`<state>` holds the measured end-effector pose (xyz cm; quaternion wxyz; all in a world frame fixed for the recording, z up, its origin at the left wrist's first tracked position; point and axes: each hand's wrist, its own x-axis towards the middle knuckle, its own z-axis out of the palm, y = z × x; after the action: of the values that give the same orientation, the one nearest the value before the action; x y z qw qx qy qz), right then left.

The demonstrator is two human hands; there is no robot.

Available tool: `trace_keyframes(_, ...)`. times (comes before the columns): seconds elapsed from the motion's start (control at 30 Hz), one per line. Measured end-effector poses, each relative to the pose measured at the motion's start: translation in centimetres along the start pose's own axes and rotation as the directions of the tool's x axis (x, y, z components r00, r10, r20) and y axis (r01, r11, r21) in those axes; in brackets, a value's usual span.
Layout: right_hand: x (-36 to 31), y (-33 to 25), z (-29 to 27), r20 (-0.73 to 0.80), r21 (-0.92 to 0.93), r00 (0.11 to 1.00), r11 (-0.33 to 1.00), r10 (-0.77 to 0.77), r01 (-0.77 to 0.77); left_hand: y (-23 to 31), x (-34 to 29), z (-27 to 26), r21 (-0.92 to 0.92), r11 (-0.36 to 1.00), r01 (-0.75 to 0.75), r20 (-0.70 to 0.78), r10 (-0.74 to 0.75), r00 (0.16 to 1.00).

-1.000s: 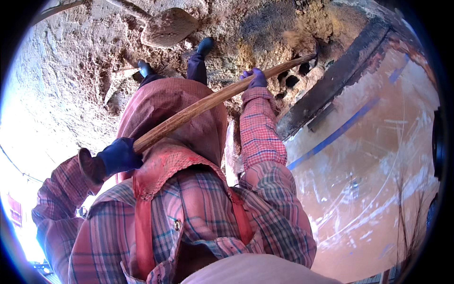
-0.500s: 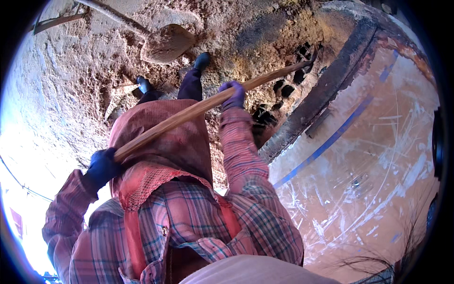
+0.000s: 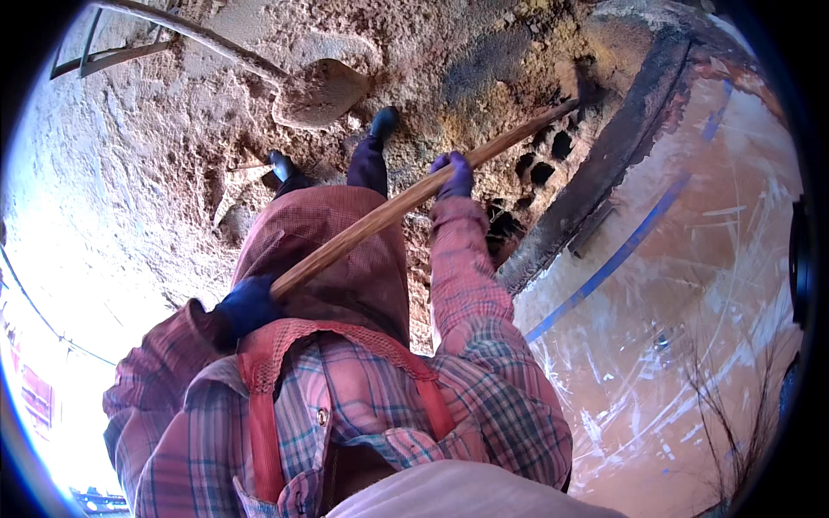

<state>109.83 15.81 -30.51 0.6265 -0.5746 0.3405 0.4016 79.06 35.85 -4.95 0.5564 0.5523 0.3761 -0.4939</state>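
I look down my own body in a plaid shirt and reddish apron. Both gloved hands grip one long wooden handle (image 3: pixel 380 216) that runs diagonally from lower left to upper right. My left hand (image 3: pixel 249 304) in a dark blue glove holds the near end at my hip. My right hand (image 3: pixel 456 175) in a purple glove holds it about midway. The handle's far end (image 3: pixel 561 108) reaches the dark holes beside a blackened curved rim (image 3: pixel 604 173). The tool's head is hidden there. My two dark boots (image 3: pixel 380 123) stand on crumbly soil.
A shovel (image 3: pixel 315 91) with a rusty blade lies on the rough sandy ground ahead of my feet, its long handle running to the upper left. Several dark holes (image 3: pixel 540 168) open in the earth. To the right spreads a pale plastic sheet (image 3: pixel 691 302) with a blue stripe.
The wooden handle has thrust farther toward the upper right, with my right hand riding forward on it. My left hand stayed at my hip, and my view shifted slightly.
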Motion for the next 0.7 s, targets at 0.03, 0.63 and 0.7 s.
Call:
trace_keyframes(0.03, -1.8, 2.1, 0.7, -0.055, 0.040, 0.997, 0.998, 0.054, -0.052, -1.8, -1.7, -0.3, -0.057, 0.996, 0.066, -0.004, -0.067, 0.998)
trace_keyframes(0.63, -12.4, 22.0, 16.1, 0.073, 0.383, 0.860, 0.783, 0.504, -0.491, -24.3, -8.1, -10.5, 0.507, 0.779, 0.370, -0.676, 0.093, 0.731)
trace_keyframes(0.7, -8.5, 15.9, 13.2, -0.156, 0.198, 0.923, 0.926, 0.352, -0.320, -18.8, -4.1, -9.5, 0.508, 0.850, 0.142, -0.634, 0.256, 0.730)
